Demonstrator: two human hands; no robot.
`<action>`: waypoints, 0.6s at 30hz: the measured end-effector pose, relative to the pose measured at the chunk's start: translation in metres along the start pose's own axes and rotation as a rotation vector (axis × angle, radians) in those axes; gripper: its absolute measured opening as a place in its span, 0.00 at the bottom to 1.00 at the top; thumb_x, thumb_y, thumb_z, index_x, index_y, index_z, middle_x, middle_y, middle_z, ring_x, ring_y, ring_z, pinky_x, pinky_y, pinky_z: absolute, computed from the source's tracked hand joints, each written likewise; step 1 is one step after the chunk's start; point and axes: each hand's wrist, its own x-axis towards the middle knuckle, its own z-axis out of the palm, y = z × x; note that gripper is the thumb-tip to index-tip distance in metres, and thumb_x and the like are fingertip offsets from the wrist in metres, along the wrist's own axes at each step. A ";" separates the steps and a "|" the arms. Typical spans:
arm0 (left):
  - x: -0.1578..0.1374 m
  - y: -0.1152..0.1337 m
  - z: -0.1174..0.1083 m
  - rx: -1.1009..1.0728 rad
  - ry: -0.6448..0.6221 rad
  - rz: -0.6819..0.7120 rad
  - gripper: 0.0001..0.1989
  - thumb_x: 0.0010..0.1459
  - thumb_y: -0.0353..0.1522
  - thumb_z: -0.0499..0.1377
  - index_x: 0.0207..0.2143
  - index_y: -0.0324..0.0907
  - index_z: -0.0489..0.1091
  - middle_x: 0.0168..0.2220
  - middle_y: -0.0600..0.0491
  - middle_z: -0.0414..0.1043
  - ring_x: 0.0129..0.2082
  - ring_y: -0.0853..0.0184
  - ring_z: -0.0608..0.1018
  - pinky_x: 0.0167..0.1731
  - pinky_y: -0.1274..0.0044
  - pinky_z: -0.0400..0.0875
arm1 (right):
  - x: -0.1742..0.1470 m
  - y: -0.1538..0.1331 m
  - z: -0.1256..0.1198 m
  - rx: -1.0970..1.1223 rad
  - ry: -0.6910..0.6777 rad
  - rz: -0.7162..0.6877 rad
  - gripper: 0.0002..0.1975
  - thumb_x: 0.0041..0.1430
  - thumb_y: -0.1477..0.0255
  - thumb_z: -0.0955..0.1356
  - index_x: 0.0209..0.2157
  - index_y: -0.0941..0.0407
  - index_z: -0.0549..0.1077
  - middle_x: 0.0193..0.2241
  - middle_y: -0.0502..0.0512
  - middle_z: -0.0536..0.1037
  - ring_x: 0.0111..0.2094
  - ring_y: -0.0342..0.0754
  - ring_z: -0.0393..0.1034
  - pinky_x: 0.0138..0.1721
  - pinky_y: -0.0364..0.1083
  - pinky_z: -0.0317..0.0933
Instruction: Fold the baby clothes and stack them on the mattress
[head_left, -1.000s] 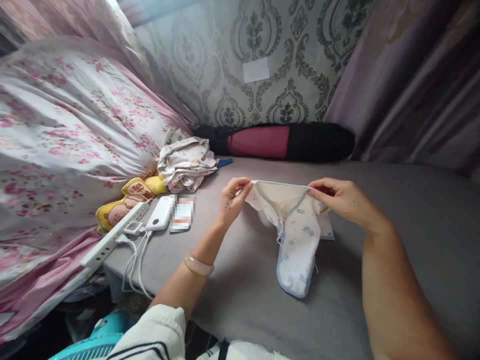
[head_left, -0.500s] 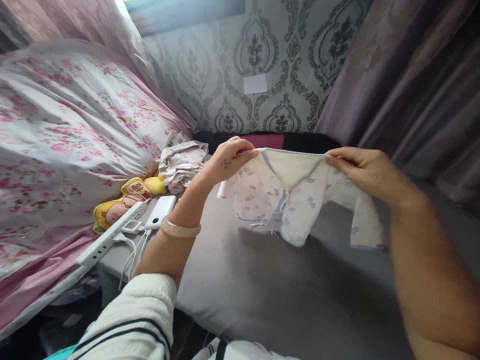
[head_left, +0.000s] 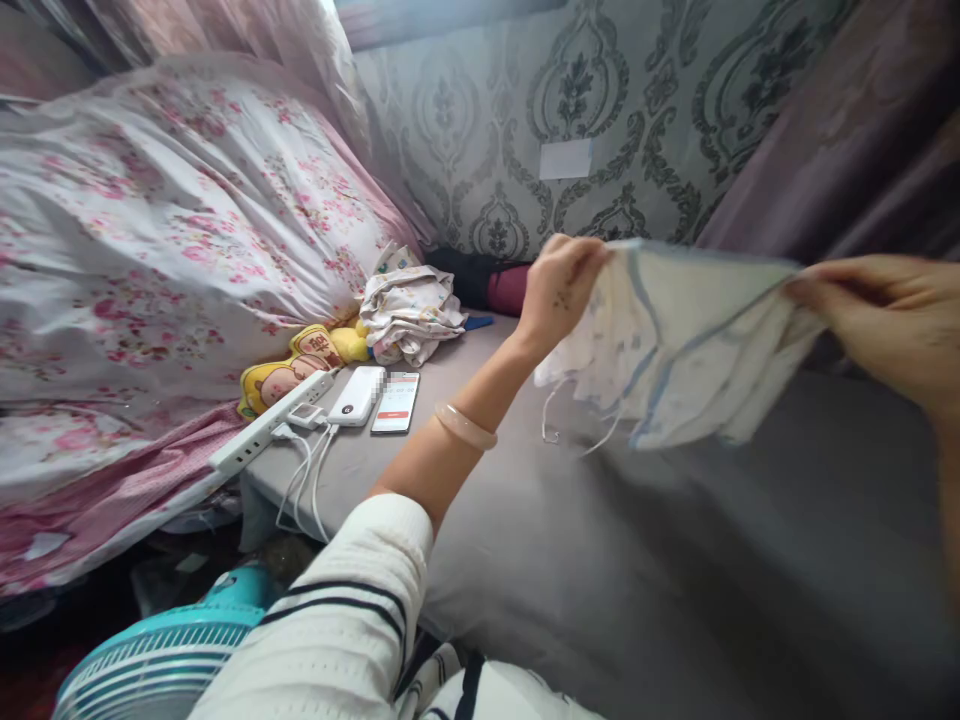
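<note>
A small white baby shirt (head_left: 697,340) with blue trim and a faint print hangs stretched between my hands above the grey sheet. My left hand (head_left: 562,285) is closed on one end of its top edge. The other end is pinched by my right hand (head_left: 885,310), at the far right of the view. The cloth is smeared by motion, and its lower part hangs in folds. Thin white tie strings (head_left: 551,412) dangle from the side near my left hand.
A grey-sheeted bed (head_left: 495,520) lies below. To the left are a crumpled pile of printed cloth (head_left: 412,305), a phone (head_left: 396,403), a white power bank (head_left: 358,396), a power strip (head_left: 274,422) with cables, and a yellow plush (head_left: 285,375). A turquoise fan (head_left: 165,650) stands lower left.
Both hands and the shirt have shifted right in view, and the shirt has swung so its lower part bunches together. The phone and the fan now show as the view turned left.
</note>
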 end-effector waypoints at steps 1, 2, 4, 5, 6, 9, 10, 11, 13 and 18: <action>0.002 0.000 0.001 -0.010 0.022 -0.024 0.14 0.64 0.42 0.53 0.37 0.44 0.74 0.38 0.50 0.69 0.46 0.61 0.69 0.50 0.67 0.62 | 0.000 0.001 0.001 -0.008 0.063 -0.020 0.21 0.57 0.51 0.66 0.41 0.52 0.79 0.37 0.58 0.81 0.37 0.53 0.75 0.37 0.52 0.65; 0.004 0.001 0.002 -0.017 0.028 -0.043 0.13 0.63 0.42 0.54 0.37 0.44 0.74 0.39 0.50 0.69 0.47 0.60 0.69 0.51 0.66 0.61 | 0.000 0.001 0.002 -0.010 0.051 -0.050 0.20 0.58 0.52 0.66 0.40 0.52 0.79 0.38 0.58 0.81 0.38 0.52 0.75 0.39 0.51 0.65; 0.007 0.004 0.003 -0.012 0.058 -0.090 0.13 0.63 0.42 0.55 0.37 0.45 0.74 0.41 0.50 0.70 0.49 0.58 0.67 0.52 0.63 0.59 | -0.001 0.002 0.004 -0.011 -0.064 -0.119 0.16 0.59 0.56 0.67 0.36 0.52 0.79 0.41 0.57 0.80 0.41 0.52 0.74 0.43 0.51 0.65; 0.009 0.005 0.003 -0.004 0.094 -0.126 0.12 0.63 0.41 0.55 0.37 0.45 0.74 0.42 0.50 0.69 0.49 0.58 0.66 0.52 0.62 0.58 | 0.000 0.003 0.006 -0.019 -0.073 -0.133 0.14 0.59 0.58 0.67 0.35 0.52 0.79 0.41 0.56 0.80 0.42 0.52 0.74 0.44 0.50 0.64; 0.011 0.004 0.005 0.002 0.127 -0.159 0.12 0.63 0.41 0.54 0.37 0.45 0.74 0.42 0.49 0.69 0.50 0.57 0.66 0.52 0.61 0.57 | 0.001 0.004 0.009 -0.033 -0.019 -0.130 0.12 0.60 0.60 0.67 0.35 0.52 0.79 0.41 0.57 0.80 0.43 0.51 0.74 0.44 0.50 0.64; 0.017 -0.005 0.012 -0.012 0.105 -0.176 0.12 0.62 0.41 0.57 0.36 0.44 0.73 0.41 0.49 0.69 0.50 0.56 0.66 0.52 0.62 0.58 | 0.005 0.011 0.021 -0.088 0.121 -0.125 0.09 0.59 0.66 0.68 0.37 0.54 0.79 0.41 0.58 0.80 0.44 0.51 0.73 0.44 0.48 0.64; 0.019 -0.010 0.014 -0.021 0.071 -0.162 0.11 0.60 0.42 0.58 0.35 0.44 0.73 0.41 0.50 0.70 0.50 0.56 0.66 0.51 0.62 0.58 | 0.006 0.014 0.025 -0.104 0.103 -0.122 0.08 0.58 0.67 0.69 0.37 0.55 0.79 0.41 0.58 0.80 0.44 0.51 0.73 0.45 0.48 0.63; 0.020 -0.015 0.015 -0.025 0.056 -0.155 0.11 0.59 0.41 0.59 0.34 0.44 0.73 0.40 0.50 0.70 0.51 0.56 0.66 0.51 0.63 0.59 | 0.007 0.016 0.027 -0.114 0.087 -0.115 0.08 0.58 0.68 0.69 0.37 0.55 0.79 0.42 0.59 0.80 0.44 0.51 0.73 0.46 0.48 0.63; 0.021 -0.019 0.013 -0.029 0.080 -0.175 0.11 0.58 0.41 0.61 0.34 0.43 0.73 0.40 0.50 0.70 0.51 0.56 0.66 0.49 0.64 0.62 | 0.008 0.017 0.027 -0.091 0.098 -0.080 0.09 0.58 0.67 0.69 0.35 0.57 0.79 0.41 0.60 0.79 0.43 0.51 0.72 0.46 0.48 0.62; 0.012 -0.009 -0.019 -0.237 -0.146 -0.136 0.14 0.54 0.44 0.63 0.33 0.42 0.75 0.34 0.50 0.72 0.42 0.60 0.73 0.38 0.71 0.68 | 0.001 0.003 -0.001 0.350 -0.450 -0.081 0.18 0.53 0.54 0.70 0.31 0.55 0.80 0.44 0.57 0.77 0.44 0.52 0.71 0.46 0.48 0.63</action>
